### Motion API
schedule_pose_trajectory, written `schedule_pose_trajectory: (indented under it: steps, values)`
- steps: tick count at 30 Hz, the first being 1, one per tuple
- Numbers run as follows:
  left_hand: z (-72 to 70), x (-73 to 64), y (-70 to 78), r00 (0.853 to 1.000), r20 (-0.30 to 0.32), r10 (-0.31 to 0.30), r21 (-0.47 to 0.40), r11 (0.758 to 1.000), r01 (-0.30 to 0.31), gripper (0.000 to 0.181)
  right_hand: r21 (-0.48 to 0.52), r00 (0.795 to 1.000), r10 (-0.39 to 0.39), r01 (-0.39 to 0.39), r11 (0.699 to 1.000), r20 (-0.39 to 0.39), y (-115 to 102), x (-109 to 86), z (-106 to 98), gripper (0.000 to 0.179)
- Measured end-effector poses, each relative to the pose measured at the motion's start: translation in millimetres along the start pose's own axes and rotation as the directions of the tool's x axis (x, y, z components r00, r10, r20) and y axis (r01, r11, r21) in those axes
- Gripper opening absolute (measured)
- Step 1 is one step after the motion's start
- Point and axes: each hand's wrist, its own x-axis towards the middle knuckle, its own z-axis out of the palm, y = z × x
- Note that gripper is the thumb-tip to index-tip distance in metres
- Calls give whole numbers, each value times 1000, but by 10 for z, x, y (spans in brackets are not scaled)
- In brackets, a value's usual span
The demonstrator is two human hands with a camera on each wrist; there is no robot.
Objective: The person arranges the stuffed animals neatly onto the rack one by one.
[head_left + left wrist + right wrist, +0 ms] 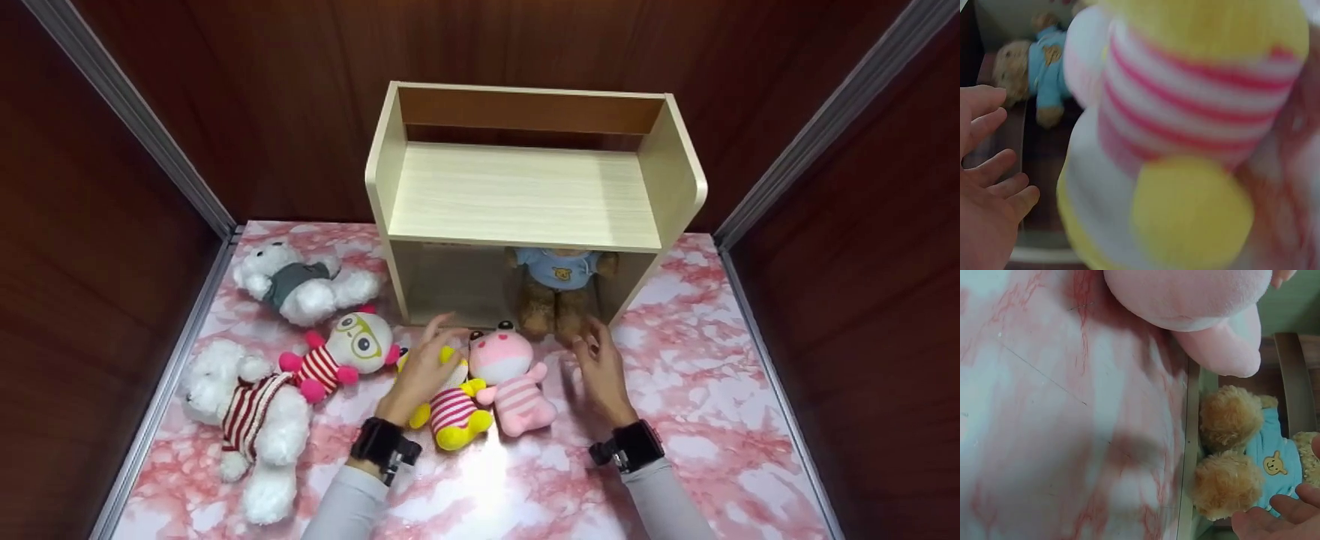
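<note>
A brown teddy bear [561, 281] in a light blue top sits on the right side of the shelf's lower compartment, its head hidden by the board above. Beside the bear's foot is my right hand [602, 375], fingers loosely extended and holding nothing. My left hand [424, 371] hovers over the yellow plush toy [455, 420] with pink-striped clothes, partly covering its head; its spread fingers [988, 129] grip nothing. Right next to the yellow toy lies a pink plush toy [517, 386] with a striped belly, between my two hands.
The pale wooden shelf [525, 195] stands at the back wall. To the left lie a panda-like plush [360, 341] with green glasses, a white plush dog [300, 289] in grey, and another white plush dog [274, 427] in a striped sweater. Dark wooden walls [862, 247] enclose the marbled table [705, 450].
</note>
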Motion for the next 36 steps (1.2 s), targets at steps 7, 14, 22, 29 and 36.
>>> schedule_pose_trajectory:
  steps: [7, 14, 22, 29, 36]
  values:
    - [-441, -29, -162, 985, -173, 7, 50, 999, 2, 31, -5, 1000, 4, -4, 1000, -12, -1, 13, -10, 55]
    - [-896, 20, -361, 920, -390, -32, 39, 998, 51, 24, -9, 1000, 9, -9, 1000, -4, -10, 4, -17, 57]
    - [-1222, 101, -476, 783, -600, -162, -36, 984, 176, 26, 5, 1000, 1, -1, 1000, -8, -5, 9, -11, 55]
    - [-1371, 196, -492, 626, -756, -193, -55, 971, 234, 19, -7, 1000, 2, -2, 1000, -15, -4, 17, -23, 53]
    - [-1585, 353, -621, 397, -750, -528, -369, 833, 412, 40, 12, 1000, -4, 4, 1000, 0, 17, 11, -19, 52]
